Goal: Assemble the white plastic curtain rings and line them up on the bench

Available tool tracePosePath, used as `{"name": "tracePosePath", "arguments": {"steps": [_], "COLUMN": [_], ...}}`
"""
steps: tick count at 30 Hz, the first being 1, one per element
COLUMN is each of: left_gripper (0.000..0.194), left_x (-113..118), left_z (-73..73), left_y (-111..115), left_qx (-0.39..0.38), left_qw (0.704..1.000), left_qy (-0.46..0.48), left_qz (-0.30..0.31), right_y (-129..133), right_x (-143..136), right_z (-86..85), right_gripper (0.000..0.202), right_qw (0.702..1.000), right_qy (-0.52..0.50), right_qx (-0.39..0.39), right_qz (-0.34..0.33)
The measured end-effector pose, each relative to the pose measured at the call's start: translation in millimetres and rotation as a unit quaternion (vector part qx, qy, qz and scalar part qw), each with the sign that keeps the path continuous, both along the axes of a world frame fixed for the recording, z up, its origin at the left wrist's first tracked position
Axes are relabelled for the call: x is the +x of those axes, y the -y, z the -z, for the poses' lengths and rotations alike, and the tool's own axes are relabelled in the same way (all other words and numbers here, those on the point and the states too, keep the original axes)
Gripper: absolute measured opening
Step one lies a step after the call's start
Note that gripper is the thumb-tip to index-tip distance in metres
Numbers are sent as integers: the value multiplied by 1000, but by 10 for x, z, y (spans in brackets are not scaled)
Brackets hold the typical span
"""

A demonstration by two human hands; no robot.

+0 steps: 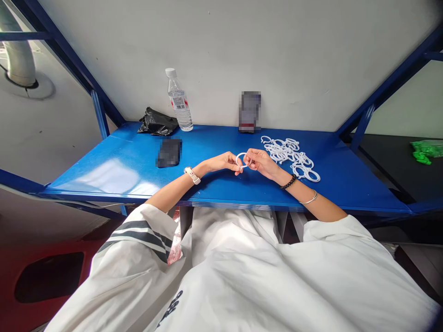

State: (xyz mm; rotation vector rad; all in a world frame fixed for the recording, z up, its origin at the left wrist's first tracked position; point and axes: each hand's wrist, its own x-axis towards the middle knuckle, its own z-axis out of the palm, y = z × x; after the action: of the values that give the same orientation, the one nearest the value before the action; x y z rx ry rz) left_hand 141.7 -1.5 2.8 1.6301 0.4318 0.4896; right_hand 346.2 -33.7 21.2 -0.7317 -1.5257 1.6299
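Note:
A white plastic ring (244, 166) is held between both my hands, just above the blue table (214, 186). My left hand (226, 162) pinches its left side between thumb and fingers. On the other side, the fingers of my right hand (259, 161) are closed on the ring's right edge. Right of my right hand lies a loose pile of similar white rings (285, 151), some with small tabs or loops on them. Fingers cover parts of the held ring, so I cannot tell whether it is closed all round.
Along the back stand a clear water bottle (180, 108), a crumpled black plastic bag (157, 123) and a blurred upright dark object (249, 112) against the wall. A blurred dark flat object (169, 153) lies left of my hands. Blue frame bars (391, 78) flank the table.

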Motion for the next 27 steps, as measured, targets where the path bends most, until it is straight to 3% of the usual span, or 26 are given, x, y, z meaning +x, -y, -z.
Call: {"name": "tracePosePath", "arguments": {"steps": [8, 19, 27], "left_gripper": [51, 52, 51], "left_x": [3, 10, 3], "left_z": [1, -101, -97], "left_y": [-1, 43, 31], "left_qx": [-1, -3, -12], "left_qw": [1000, 998, 997], "left_qy": [-6, 15, 11], "left_qz": [-2, -56, -76], "right_y": [1, -9, -12], "right_x": [-10, 9, 10], "right_z": [-2, -57, -51], "right_gripper": [54, 50, 48], "right_qw": [1000, 998, 998], "right_qy": [6, 12, 1], "right_qx": [-2, 32, 24], "right_qz": [3, 46, 61]}}
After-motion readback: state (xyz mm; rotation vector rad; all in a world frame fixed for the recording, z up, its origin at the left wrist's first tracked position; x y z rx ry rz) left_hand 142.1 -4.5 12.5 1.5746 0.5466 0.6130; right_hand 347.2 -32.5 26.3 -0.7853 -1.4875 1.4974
